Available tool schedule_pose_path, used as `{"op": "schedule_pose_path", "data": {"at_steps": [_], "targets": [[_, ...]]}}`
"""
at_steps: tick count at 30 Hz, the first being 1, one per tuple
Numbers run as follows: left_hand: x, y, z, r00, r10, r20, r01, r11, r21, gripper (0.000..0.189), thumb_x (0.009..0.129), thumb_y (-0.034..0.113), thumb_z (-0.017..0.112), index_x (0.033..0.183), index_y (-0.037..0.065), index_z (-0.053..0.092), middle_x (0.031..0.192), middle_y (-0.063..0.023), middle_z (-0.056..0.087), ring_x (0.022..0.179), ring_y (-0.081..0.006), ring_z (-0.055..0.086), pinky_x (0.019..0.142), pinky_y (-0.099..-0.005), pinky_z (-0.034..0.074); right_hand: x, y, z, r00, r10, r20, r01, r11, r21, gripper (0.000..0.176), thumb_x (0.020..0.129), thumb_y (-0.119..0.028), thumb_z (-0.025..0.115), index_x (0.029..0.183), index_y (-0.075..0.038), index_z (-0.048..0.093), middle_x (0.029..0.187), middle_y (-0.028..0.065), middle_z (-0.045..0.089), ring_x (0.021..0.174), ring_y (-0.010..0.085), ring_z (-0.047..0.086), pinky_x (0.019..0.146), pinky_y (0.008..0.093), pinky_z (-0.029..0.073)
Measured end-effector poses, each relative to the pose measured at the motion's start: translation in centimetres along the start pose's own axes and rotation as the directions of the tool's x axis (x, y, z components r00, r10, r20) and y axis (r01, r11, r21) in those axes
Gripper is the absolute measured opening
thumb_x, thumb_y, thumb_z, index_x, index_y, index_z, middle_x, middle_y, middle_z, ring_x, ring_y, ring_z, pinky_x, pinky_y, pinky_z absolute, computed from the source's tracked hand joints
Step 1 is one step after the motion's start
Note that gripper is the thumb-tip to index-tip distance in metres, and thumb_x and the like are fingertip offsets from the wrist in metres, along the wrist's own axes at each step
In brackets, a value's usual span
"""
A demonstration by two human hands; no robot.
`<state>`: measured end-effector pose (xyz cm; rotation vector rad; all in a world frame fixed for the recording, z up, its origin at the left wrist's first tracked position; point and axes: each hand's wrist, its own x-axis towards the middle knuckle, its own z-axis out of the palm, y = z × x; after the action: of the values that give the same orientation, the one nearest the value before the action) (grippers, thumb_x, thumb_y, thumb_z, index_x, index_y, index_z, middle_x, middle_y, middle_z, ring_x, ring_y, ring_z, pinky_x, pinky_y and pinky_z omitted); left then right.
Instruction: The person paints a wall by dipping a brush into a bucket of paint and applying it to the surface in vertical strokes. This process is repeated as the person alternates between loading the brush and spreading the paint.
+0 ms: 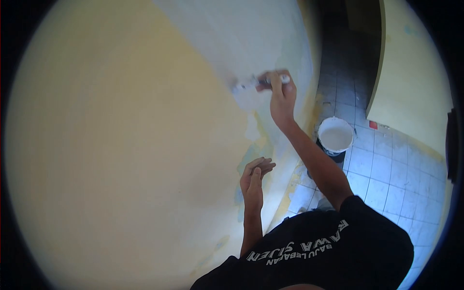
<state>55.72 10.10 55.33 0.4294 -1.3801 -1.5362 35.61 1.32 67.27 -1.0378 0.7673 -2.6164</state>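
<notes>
One blurred tool (250,82) in right hand (281,94), left hand (253,178) well apart.

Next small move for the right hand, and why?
Probably a short stroke of the tool along the pale coat's edge: the right hand has the tool's blurred working end about where that coat meets yellow wall. Contact is too blurred to confirm.

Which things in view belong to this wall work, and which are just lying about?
In the job:
- blurred tool, in the right hand
- patchy wall
- bucket with pale contents, probably the supply

Apparently just lying about:
- small red object on the tiled floor; its purpose is unclear
</notes>
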Motion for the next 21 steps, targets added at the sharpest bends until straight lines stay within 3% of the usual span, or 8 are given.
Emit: {"op": "schedule_pose_path", "data": {"at_steps": [3,6,9,14,18,21], "targets": [[0.0,0.3,0.7,1.0,0.016,0.008,-0.016,1.0,0.013,0.032,0.109,0.012,0.044,0.133,-0.004,0.058,0.124,-0.0218,0.068,0.114,-0.0325,0.068,0.103,-0.0438,0.051,2.1,-2.4,2.0,0.987,-0.148,-0.06,0.159,0.931,0.33,0.015,0.108,-0.013,0.051,0.101,0.0,0.054,0.093,0.0131,0.069,0.078,0.0191,0.069,0.073,0.0336,0.056],[0.2,-0.3,1.4,0.999,0.027,-0.019,-0.027,1.0,0.016,0.032,0.109,0.012,0.044,0.133,-0.004,0.058,0.125,-0.0219,0.068,0.114,-0.0323,0.068,0.103,-0.0435,0.051,0.9,-1.4,-0.5,0.985,-0.161,-0.066,0.173,0.951,0.256,0.013,0.109,-0.011,0.048,0.102,0.0,0.053,0.094,0.0136,0.069,0.079,0.0197,0.069,0.074,0.0348,0.056],[0.2,-0.8,1.5,0.998,0.007,-0.061,-0.006,1.0,0.028,0.032,0.109,0.012,0.044,0.133,-0.004,0.058,0.125,-0.0221,0.068,0.115,-0.0323,0.068,0.103,-0.0434,0.051,-3.5,4.7,-7.0,0.999,0.016,-0.031,-0.017,1.0,-0.008,0.017,0.109,-0.013,0.049,0.1,0.0,0.055,0.094,0.013,0.069,0.076,0.0173,0.067,0.072,0.0336,0.056],[-0.5,-0.9,1.3,0.994,0.002,-0.109,0.002,0.999,0.035,0.032,0.109,0.012,0.044,0.133,-0.004,0.058,0.125,-0.022,0.068,0.115,-0.0324,0.068,0.103,-0.0437,0.051,-4.8,4.7,-10.1,0.98,0.193,-0.039,-0.196,0.949,-0.247,0.019,0.108,-0.015,0.051,0.095,-0.001,0.056,0.091,0.0126,0.068,0.069,0.0169,0.064,0.065,0.0302,0.054],[-1.1,-0.8,2.3,0.998,0.03,-0.048,-0.029,0.999,0.016,0.032,0.109,0.012,0.043,0.133,-0.004,0.058,0.125,-0.0215,0.068,0.114,-0.0321,0.068,0.103,-0.0437,0.051,-0.1,0.0,-3.5,1.0,0.009,0.012,-0.009,0.999,-0.033,0.02,0.108,-0.014,0.05,0.096,0.0,0.056,0.088,0.0122,0.07,0.07,0.0156,0.066,0.066,0.0301,0.054],[-1.7,-0.4,3.3,0.998,0.067,-0.016,-0.067,0.997,0.029,0.032,0.109,0.012,0.043,0.133,-0.004,0.058,0.125,-0.0209,0.068,0.114,-0.0321,0.068,0.104,-0.0438,0.051,2.1,-3.8,-1.3,0.991,-0.124,-0.047,0.132,0.951,0.278,0.018,0.109,-0.013,0.048,0.098,0.0,0.054,0.092,0.0143,0.069,0.071,0.0184,0.067,0.068,0.0315,0.055]]}}
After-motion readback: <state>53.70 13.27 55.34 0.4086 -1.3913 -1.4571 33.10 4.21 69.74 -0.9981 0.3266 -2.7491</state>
